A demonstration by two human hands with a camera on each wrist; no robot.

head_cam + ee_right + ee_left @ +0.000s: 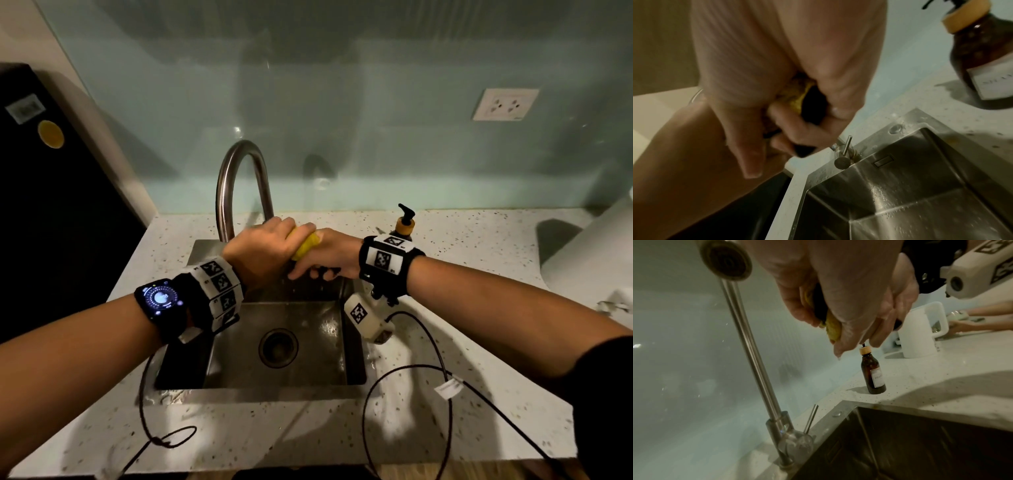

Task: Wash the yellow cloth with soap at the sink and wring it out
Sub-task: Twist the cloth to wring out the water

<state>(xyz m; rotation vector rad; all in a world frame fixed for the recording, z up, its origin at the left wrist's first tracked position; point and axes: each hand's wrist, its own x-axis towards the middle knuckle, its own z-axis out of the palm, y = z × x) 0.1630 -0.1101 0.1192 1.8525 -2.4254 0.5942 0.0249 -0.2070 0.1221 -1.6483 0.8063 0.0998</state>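
Observation:
The yellow cloth is bunched into a tight roll between both hands over the back of the steel sink, just below the curved faucet. My left hand grips its left end from above. My right hand grips the right end with fingers curled underneath. Most of the cloth is hidden; only a strip shows in the left wrist view and the right wrist view. The brown soap pump bottle stands on the counter behind my right wrist.
A black appliance borders the counter on the left. A white jug stands on the counter to the right, with another person's hands beyond it. Black cables lie on the speckled counter in front. The faucet lever stands at the sink's back rim.

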